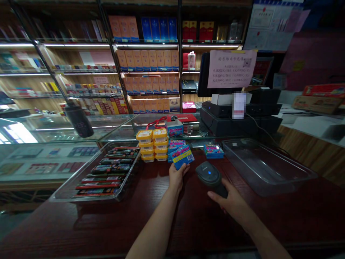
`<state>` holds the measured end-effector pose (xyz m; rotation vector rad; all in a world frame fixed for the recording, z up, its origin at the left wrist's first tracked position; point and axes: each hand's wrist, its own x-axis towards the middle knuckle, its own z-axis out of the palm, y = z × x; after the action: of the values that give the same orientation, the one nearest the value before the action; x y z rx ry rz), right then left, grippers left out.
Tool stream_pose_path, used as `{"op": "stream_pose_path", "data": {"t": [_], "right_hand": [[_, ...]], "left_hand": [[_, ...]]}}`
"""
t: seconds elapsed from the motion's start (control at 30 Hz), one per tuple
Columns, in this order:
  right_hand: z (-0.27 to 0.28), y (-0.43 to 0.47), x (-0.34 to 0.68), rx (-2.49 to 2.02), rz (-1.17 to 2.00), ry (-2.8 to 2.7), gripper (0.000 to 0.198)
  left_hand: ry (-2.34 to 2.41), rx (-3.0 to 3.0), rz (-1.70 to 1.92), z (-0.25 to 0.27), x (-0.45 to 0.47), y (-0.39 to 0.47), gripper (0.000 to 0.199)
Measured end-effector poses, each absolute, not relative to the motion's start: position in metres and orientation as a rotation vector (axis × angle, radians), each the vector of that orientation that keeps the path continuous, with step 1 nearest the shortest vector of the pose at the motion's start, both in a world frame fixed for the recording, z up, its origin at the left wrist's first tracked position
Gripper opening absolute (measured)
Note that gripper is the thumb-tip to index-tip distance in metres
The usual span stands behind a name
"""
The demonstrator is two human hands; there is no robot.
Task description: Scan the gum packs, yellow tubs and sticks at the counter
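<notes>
My left hand (177,176) grips a small blue and pink packet (182,157) by its lower edge, tilted, with a barcode showing on its right side. In my right hand (229,198) is a dark barcode scanner (208,174) with a lit blue light, its head turned toward the packet. The two are a short way apart. Behind the held packet stands a stack of similar blue packets (176,144). A smaller pile of the same packets (214,151) lies to the right. Yellow-lidded tubs (145,136) are stacked at the left of the packets.
At the left, a clear plastic tray (60,189) holds many dark, long packets. A clear bin (272,169) sits at the right on the dark red counter (167,230). Behind stand a monitor with a pink paper sign (231,70), black machines (237,124) and shelves of boxes.
</notes>
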<state>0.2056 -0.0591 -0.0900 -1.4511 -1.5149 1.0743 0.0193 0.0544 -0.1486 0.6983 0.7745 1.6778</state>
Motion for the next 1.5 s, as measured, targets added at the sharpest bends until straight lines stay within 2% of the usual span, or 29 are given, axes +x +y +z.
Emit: {"op": "stream_pose_path", "data": {"t": [0.67, 0.93, 1.1, 1.23, 1.37, 1.43, 1.5], "right_hand": [[-0.083, -0.061, 0.207, -1.434, 1.126, -1.508, 0.054], [-0.093, -0.049, 0.233, -1.578, 0.453, -1.984, 0.041], [-0.117, -0.04, 0.254, -1.609, 0.032, -2.222, 0.042], [-0.138, -0.035, 0.263, -1.589, -0.136, -2.188, 0.043], [-0.149, -0.032, 0.264, -1.592, -0.222, -2.142, 0.044], [-0.15, -0.031, 0.263, -1.595, -0.24, -2.133, 0.044], [-0.148, -0.032, 0.262, -1.596, -0.228, -2.137, 0.043]], "left_hand": [[0.816, 0.713, 1.683, -0.146, 0.021, 0.053, 0.054], [0.862, 0.773, 1.679, -0.146, 0.023, 0.051, 0.055], [1.022, 1.041, 1.738, -0.142, 0.027, 0.05, 0.036], [1.219, 1.353, 1.779, -0.135, 0.025, 0.047, 0.018], [1.363, 1.758, 1.765, -0.124, 0.026, 0.05, 0.01], [1.369, 1.999, 1.697, -0.115, 0.031, 0.055, 0.008], [1.376, 2.251, 1.569, -0.104, 0.039, 0.065, 0.014]]}}
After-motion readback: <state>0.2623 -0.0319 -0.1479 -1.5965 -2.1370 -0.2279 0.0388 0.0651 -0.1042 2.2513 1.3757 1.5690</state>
